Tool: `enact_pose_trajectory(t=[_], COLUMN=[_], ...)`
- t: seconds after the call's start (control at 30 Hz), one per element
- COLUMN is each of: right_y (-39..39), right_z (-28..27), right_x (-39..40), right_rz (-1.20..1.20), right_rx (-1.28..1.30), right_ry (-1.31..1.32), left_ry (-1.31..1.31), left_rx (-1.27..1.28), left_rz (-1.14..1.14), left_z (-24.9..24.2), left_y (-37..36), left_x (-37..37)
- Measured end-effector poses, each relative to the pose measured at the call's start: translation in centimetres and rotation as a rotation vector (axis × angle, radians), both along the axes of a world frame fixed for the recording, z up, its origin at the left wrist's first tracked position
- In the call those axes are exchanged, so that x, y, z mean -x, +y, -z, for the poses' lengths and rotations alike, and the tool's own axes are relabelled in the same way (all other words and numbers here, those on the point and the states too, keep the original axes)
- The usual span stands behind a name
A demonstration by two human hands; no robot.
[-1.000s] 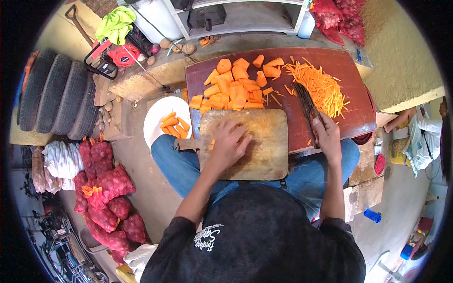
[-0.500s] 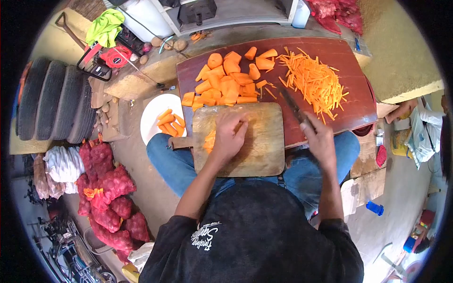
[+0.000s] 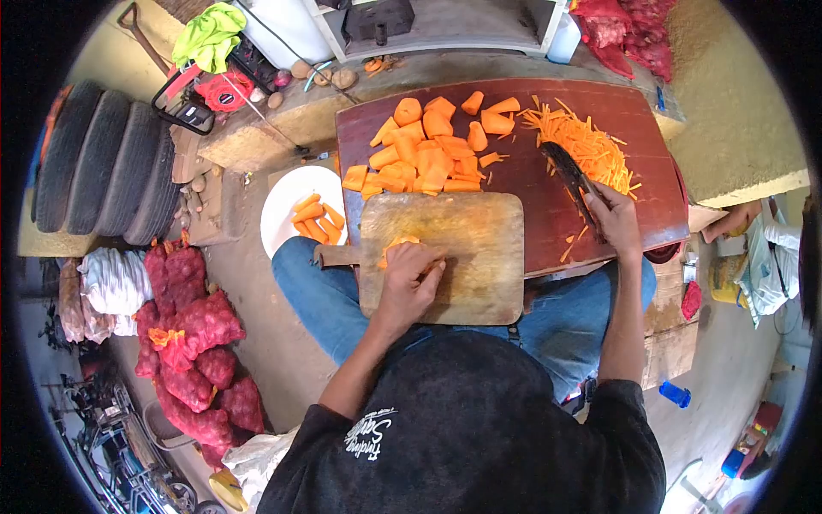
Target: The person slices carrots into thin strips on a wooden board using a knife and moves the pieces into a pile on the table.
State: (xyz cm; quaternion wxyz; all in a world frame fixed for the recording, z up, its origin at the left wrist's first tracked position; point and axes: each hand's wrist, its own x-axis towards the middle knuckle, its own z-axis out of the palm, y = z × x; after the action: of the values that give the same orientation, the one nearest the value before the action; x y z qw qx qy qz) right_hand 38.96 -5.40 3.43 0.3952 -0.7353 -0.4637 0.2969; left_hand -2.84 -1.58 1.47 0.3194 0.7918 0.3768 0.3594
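On the wooden cutting board (image 3: pixel 479 257) my left hand (image 3: pixel 409 287) is closed, fingers curled over some carrot slices (image 3: pixel 401 243) whose orange edges show past the knuckles. Its fingertips are partly hidden. My right hand (image 3: pixel 615 224) grips a knife (image 3: pixel 567 170) by the handle, over the right part of the red-brown table. The dark blade lies at the left edge of a heap of carrot strips (image 3: pixel 591 147). Cut carrot chunks (image 3: pixel 424 150) are piled just beyond the board.
A white basin (image 3: pixel 278 201) with several carrot pieces (image 3: pixel 315 219) stands left of the board, which rests across my knees and the table (image 3: pixel 531 223). Red net sacks (image 3: pixel 201 334) and tyres (image 3: pixel 107 163) are at the left. A blue object (image 3: pixel 675 394) lies on the floor at right.
My right hand has moved right and away from me with the knife, whose blade now meets the strip heap. My left hand has shifted slightly nearer me, over the slices.
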Motion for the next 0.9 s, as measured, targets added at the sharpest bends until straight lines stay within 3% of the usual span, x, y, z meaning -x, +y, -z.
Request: enact_pose_trajectory(t=[0.1, 0.23, 0.37, 0.57, 0.67, 0.77, 0.9], right_y=[-1.6, -3.8, -6.4, -9.0, -9.5, -9.6, -9.4], right_z=[-0.5, -2.0, -4.3, -5.9, -6.1, -5.4, -5.1], right_x=[-0.6, 3.5, 6.5, 7.8, 7.4, 6.1, 5.7], right_rz=[0.024, -0.069, -0.255, -0.342, -0.309, -0.284, -0.311], right_rx=[0.056, -0.261, -0.296, -0.307, -0.277, -0.259, -0.272], right_ry=[0.093, -0.36, -0.708, -0.871, -0.867, -0.872, -0.911], left_ry=[0.056, -0.006, -0.021, 0.27, 0.444, 0.199, 0.424], left_rx=[-0.014, -0.136, -0.206, -0.454, -0.366, -0.19, -0.284], left_rz=[0.064, 0.149, 0.181, 0.253, 0.323, 0.506, 0.528], left_z=[-0.7, -0.4, -2.7, -2.4, -3.0, -2.9, -2.2], left_y=[0.9, 4.1, 7.5, 10.9, 12.5, 11.1, 9.3], left_x=[-0.9, -4.9, -11.6, -21.9, -25.7, -26.2, -25.8])
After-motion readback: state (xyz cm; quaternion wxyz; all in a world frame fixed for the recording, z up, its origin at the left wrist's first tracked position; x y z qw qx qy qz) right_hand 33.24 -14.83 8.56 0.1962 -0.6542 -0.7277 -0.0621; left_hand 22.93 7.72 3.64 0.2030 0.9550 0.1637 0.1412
